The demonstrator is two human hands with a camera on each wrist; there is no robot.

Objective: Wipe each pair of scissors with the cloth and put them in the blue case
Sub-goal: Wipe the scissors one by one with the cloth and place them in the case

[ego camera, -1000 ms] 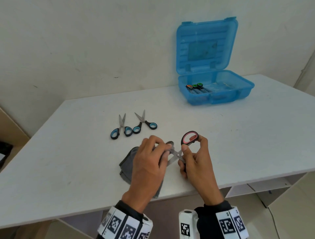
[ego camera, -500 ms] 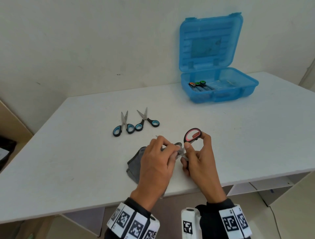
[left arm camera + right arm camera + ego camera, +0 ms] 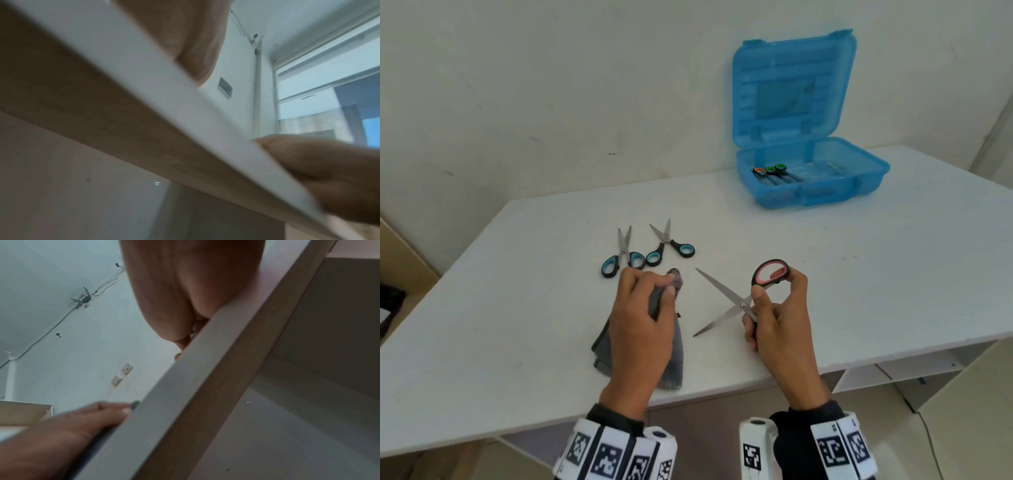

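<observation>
My right hand (image 3: 774, 287) holds the red-handled scissors (image 3: 722, 291) just above the table, thumb near the pivot and a finger on the upper loop. Their blades are spread wide and point left. My left hand (image 3: 659, 286) grips a bunched part of the grey cloth (image 3: 675, 359), a short way left of the blade tips and not touching them. The rest of the cloth lies on the table under that hand. Two blue-handled scissors (image 3: 619, 257) (image 3: 671, 244) lie just beyond the left hand. The blue case (image 3: 825, 198) stands open at the back right with several scissors (image 3: 770, 172) inside. Both wrist views look up from under the table edge.
The white table (image 3: 859, 274) ends close to my wrists, with open shelving (image 3: 893, 370) below on the right. A wall runs behind the table and the raised case lid (image 3: 791, 85) leans toward it.
My left hand has pulled the cloth off the blades and moved left. The scissor blades, covered before, now show bare and spread. The right hand has kept its hold.
</observation>
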